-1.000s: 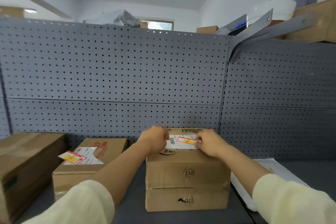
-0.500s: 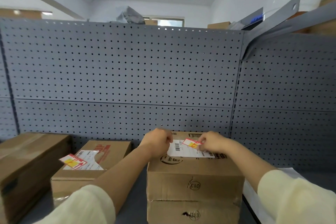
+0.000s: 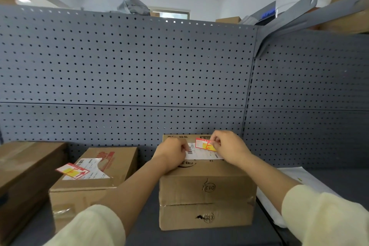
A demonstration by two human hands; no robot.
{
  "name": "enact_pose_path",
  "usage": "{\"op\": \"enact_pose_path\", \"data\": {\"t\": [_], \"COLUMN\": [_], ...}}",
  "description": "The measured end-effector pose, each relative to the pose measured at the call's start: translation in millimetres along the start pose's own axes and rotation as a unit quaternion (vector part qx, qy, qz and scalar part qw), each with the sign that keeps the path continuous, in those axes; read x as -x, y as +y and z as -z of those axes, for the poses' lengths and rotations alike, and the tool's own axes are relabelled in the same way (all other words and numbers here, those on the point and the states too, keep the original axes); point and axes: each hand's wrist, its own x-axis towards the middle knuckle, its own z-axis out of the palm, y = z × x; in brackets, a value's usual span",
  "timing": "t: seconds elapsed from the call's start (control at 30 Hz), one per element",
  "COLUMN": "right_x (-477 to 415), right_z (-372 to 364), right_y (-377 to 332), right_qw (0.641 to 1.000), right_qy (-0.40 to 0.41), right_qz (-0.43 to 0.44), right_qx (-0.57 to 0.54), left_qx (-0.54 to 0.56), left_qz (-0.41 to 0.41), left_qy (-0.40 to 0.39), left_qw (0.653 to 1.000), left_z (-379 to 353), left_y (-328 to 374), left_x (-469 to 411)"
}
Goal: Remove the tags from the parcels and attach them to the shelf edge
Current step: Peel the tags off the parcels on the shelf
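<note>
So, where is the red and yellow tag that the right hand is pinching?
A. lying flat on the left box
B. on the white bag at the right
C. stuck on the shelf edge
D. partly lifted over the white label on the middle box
D: the right hand pinches the red and yellow tag, raised over the white label on the middle box.

tag [image 3: 205, 144] red-yellow | parcel [image 3: 207, 187] brown | pegboard [image 3: 127, 70] grey, dotted

Both arms reach forward, bare forearms out of pale sleeves, converging at the middle. The left hand [image 3: 172, 154] is curled into a loose fist, knuckles up, fingers pressing down. The right hand [image 3: 229, 147] is raised slightly higher — thumb and forefinger pinched together, wrist bent inward.
</note>
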Motion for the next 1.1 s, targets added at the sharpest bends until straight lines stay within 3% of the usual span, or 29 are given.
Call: {"op": "enact_pose_path", "data": {"t": [0.13, 0.27, 0.5, 0.7, 0.83, 1.1], "right_x": [19.4, 40.2, 93.5, 171.6, 208.3, 231.3], "right_z": [4.5, 17.6, 41.2, 23.5, -8.1, -48.1], "right_y": [-0.5, 0.9, 3.9, 0.6, 4.2, 8.4], "right_qw": [0.999, 0.995, 0.988, 0.983, 0.985, 0.989], "right_qy": [0.047, 0.082, 0.124, 0.117, 0.072, -0.062], "right_qz": [0.011, 0.036, 0.048, 0.093, 0.047, -0.055], "right_qx": [-0.017, -0.032, -0.077, -0.109, -0.148, -0.124], "left_qx": [-0.016, -0.099, -0.097, -0.136, -0.184, -0.23], "left_qz": [-0.016, -0.02, -0.049, -0.026, 0.0, -0.007], "left_qy": [0.008, 0.021, 0.135, 0.045, -0.032, -0.153], "left_qw": [1.0, 0.995, 0.985, 0.989, 0.982, 0.961], "left_z": [0.6, 0.6, 3.5, -34.8, -58.9, -91.0], "left_y": [13.0, 28.6, 62.5, 64.6, 60.4, 50.8], "left_x": [10.3, 28.9, 76.7, 138.3, 167.3, 180.7]}}
